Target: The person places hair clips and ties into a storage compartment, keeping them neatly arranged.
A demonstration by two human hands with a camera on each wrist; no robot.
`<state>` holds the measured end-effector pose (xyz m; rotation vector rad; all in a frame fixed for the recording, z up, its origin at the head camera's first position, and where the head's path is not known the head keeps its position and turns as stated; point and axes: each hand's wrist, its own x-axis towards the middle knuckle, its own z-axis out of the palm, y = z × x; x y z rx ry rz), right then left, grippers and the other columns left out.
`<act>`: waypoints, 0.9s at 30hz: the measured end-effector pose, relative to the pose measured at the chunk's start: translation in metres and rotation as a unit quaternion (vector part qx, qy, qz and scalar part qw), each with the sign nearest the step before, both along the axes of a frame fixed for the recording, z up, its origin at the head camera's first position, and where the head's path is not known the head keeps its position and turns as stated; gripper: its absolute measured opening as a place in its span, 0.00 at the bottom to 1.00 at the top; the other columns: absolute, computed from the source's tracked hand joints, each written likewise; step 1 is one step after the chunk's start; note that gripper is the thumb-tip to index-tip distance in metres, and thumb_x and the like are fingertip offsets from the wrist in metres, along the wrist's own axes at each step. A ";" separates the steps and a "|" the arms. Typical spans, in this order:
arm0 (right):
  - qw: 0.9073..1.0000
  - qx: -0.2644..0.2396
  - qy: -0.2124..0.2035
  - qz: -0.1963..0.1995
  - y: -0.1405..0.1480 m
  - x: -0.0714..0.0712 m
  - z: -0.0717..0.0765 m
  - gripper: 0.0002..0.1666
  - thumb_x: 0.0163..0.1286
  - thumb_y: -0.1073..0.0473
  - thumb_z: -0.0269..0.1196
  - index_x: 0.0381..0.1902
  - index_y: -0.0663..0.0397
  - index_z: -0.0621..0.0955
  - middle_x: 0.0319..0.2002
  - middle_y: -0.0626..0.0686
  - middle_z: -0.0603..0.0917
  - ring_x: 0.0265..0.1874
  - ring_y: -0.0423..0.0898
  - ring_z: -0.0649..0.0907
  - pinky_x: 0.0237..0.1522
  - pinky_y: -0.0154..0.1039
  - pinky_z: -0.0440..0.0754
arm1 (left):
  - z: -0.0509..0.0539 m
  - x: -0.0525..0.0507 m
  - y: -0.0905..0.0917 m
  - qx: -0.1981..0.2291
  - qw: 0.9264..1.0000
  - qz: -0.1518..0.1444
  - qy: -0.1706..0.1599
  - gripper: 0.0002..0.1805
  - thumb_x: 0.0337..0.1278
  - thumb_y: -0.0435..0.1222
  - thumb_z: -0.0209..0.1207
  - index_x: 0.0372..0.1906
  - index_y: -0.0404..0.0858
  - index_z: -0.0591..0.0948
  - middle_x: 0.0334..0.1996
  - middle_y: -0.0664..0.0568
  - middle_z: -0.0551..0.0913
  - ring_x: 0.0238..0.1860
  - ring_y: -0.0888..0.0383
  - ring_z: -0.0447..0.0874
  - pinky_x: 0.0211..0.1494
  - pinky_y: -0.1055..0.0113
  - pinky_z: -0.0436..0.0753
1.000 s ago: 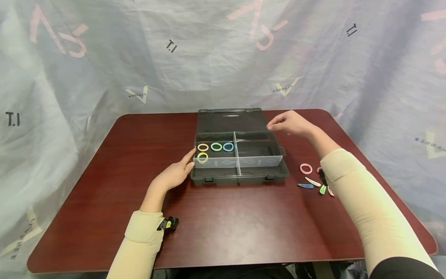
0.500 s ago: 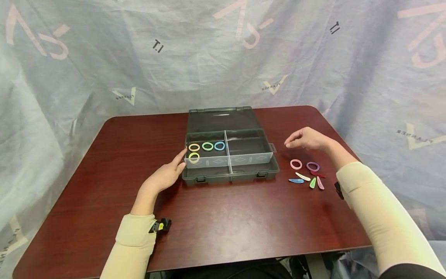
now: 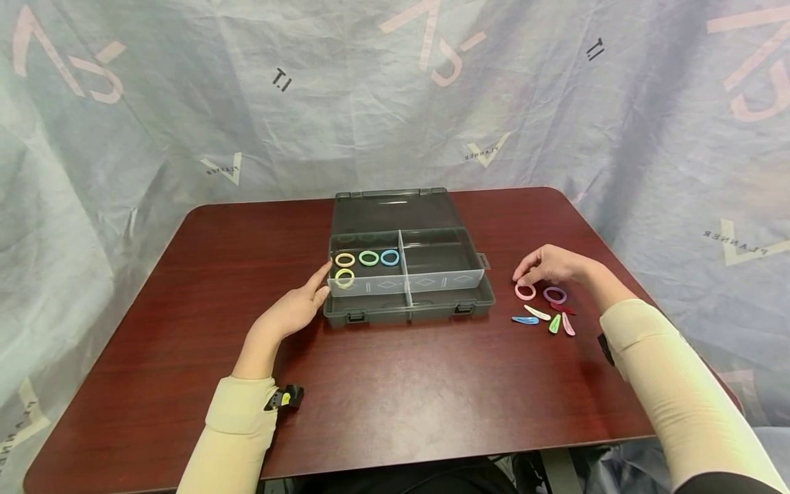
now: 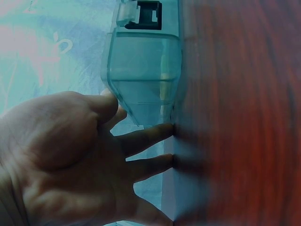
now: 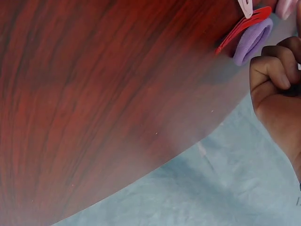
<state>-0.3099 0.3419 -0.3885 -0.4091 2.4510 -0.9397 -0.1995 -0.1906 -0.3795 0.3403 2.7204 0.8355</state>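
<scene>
1. Head view, setting: a printed cloth (image 3: 352,137) hangs behind a red-brown tabletop (image 3: 432,398).
2. Head view, hands: the left hand (image 3: 293,312), fingers straight, touches the left side of the box (image 3: 370,319), presumably to steady it. The right hand (image 3: 552,264) brings thumb and forefinger together at the far rim of the pink ring (image 3: 526,298), which lies on the tabletop; whether they pinch it cannot be told.
3. Head view, container: the lid (image 3: 395,213) lies open behind. The rear left compartment holds the amber ring (image 3: 345,265), green ring (image 3: 369,265), blue ring (image 3: 390,265) and, nearer the front, yellow ring (image 3: 344,270).
4. Left wrist view: fingers spread apart at the box's end; a black latch (image 4: 143,15) shows above.
5. Right wrist view: the visible fingers curl inward; the purple ring (image 5: 253,42) lies beside the red clip (image 5: 242,28).
</scene>
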 end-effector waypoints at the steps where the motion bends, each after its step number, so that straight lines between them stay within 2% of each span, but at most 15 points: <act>1: 1.000 0.002 0.001 0.005 -0.001 0.000 0.000 0.13 0.62 0.59 0.74 0.43 0.59 0.89 0.24 0.47 0.82 0.18 0.38 0.67 0.20 0.33 0.64 | 0.000 0.001 0.000 0.000 1.000 0.001 0.000 0.33 0.84 0.44 0.38 0.83 0.47 0.41 0.69 0.29 0.68 0.66 0.35 0.72 0.68 0.39 0.66; 8: 1.000 0.008 0.016 0.025 -0.008 0.000 0.000 0.10 0.62 0.62 0.74 0.40 0.61 0.89 0.26 0.49 0.82 0.25 0.40 0.74 0.28 0.35 0.71 | 0.001 0.004 -0.004 0.002 1.000 0.005 -0.001 0.34 0.84 0.44 0.38 0.83 0.46 0.41 0.69 0.30 0.69 0.65 0.36 0.74 0.68 0.39 0.67; 16: 0.999 0.029 0.027 0.020 -0.007 0.000 0.003 0.10 0.65 0.58 0.72 0.41 0.58 0.89 0.29 0.51 0.83 0.24 0.42 0.72 0.25 0.36 0.67 | 0.001 0.002 -0.002 0.000 1.000 -0.001 0.000 0.34 0.84 0.45 0.38 0.83 0.46 0.41 0.67 0.30 0.71 0.62 0.37 0.77 0.65 0.40 0.71; 22: 0.999 0.026 0.043 0.007 -0.001 -0.004 0.024 0.10 0.69 0.55 0.69 0.43 0.54 0.89 0.36 0.52 0.85 0.25 0.44 0.73 0.22 0.38 0.67 | 0.002 0.002 0.006 -0.001 1.000 -0.005 0.003 0.34 0.84 0.45 0.38 0.83 0.47 0.41 0.66 0.32 0.74 0.61 0.38 0.78 0.65 0.41 0.72; 27: 0.997 0.013 0.075 0.000 -0.025 -0.020 0.046 0.11 0.71 0.55 0.68 0.45 0.55 0.89 0.36 0.49 0.86 0.20 0.41 0.70 0.21 0.39 0.68 | 0.003 0.003 0.003 -0.005 1.000 0.008 0.000 0.34 0.84 0.45 0.39 0.83 0.49 0.41 0.65 0.33 0.75 0.61 0.39 0.79 0.64 0.41 0.72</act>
